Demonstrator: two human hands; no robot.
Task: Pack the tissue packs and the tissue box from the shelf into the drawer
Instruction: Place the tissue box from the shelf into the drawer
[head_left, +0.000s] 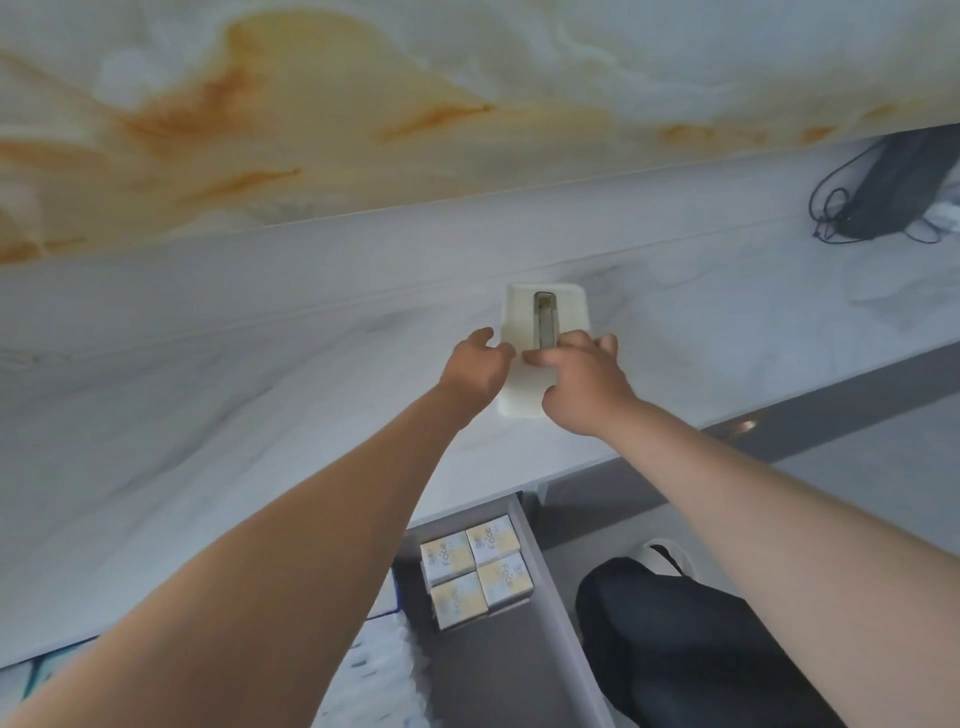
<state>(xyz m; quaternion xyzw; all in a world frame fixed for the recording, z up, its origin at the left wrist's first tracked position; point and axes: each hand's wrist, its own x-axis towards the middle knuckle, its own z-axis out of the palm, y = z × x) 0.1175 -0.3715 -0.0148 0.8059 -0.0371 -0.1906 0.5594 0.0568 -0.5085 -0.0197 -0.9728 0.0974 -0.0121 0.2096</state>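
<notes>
A cream tissue box (524, 322) with a dark slot in its top lies on the white marble shelf (260, 389). My left hand (475, 371) grips the box's left side with curled fingers. My right hand (584, 382) holds its right side, with the fingers curled over the top near the slot. Below the shelf edge the grey drawer (558, 613) stands open. Several yellow and white tissue packs (475, 569) sit side by side at its far end.
A black device with tangled cables (883, 202) lies on the shelf at the far right. A marbled wall (363, 104) rises behind the shelf. My dark-trousered knee and a white shoe (670, 558) are right of the drawer. Pale patterned items (379, 670) lie in the drawer's left part.
</notes>
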